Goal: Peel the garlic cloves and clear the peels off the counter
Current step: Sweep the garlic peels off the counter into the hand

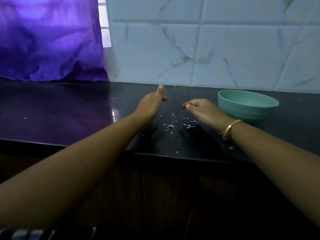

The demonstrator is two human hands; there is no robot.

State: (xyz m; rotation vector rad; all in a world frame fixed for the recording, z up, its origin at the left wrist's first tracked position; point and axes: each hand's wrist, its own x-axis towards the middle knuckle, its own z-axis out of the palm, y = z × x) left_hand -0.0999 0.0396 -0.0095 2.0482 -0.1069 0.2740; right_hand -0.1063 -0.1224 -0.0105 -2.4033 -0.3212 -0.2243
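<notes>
Several small pale garlic peel scraps (pixel 178 122) lie scattered on the black counter (pixel 69 115) between my two hands. My left hand (pixel 152 103) stands on its edge on the counter, thumb up and fingers straight, to the left of the scraps. My right hand (pixel 200 108) hovers palm down just right of the scraps, its fingers loosely curled with nothing visible in them; a gold bangle sits on its wrist. A green bowl (pixel 247 105) stands right behind the right hand; its contents are hidden.
A white marble-patterned tiled wall (pixel 207 49) rises at the back of the counter. A purple curtain (pixel 50 38) hangs down to the counter at the back left. The counter's front edge (pixel 155 154) runs under my forearms, with dark cabinets below.
</notes>
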